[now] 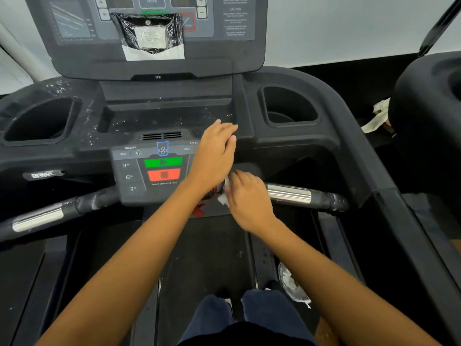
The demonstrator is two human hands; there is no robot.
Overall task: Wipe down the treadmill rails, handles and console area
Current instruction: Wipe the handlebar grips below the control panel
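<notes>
Far out to the left of both hands, the left handle (pixel 37 221) runs down and away with its chrome sensor band, and the left cup holder (pixel 37 121) beyond it is flecked with white specks, so that side looks not yet wiped. The control panel (pixel 152 168) sits just left of the left hand (pixel 214 156), which lies flat and open, fingers spread, palm down on the console ledge at the panel's right edge, holding nothing. Just below and right of it, the right hand (pixel 247 198) is curled shut around a small white wipe (pixel 223 199), pressing it to the inner end of the right handle (pixel 299 194). The wipe looks light, soft and limp, likely to bunch or tear, so it is best kept wadded under the fingertips. The handle looks rigid and fixed, its chrome band just right of the hand probably slick; wrapping the wipe around the bar should suit it.
</notes>
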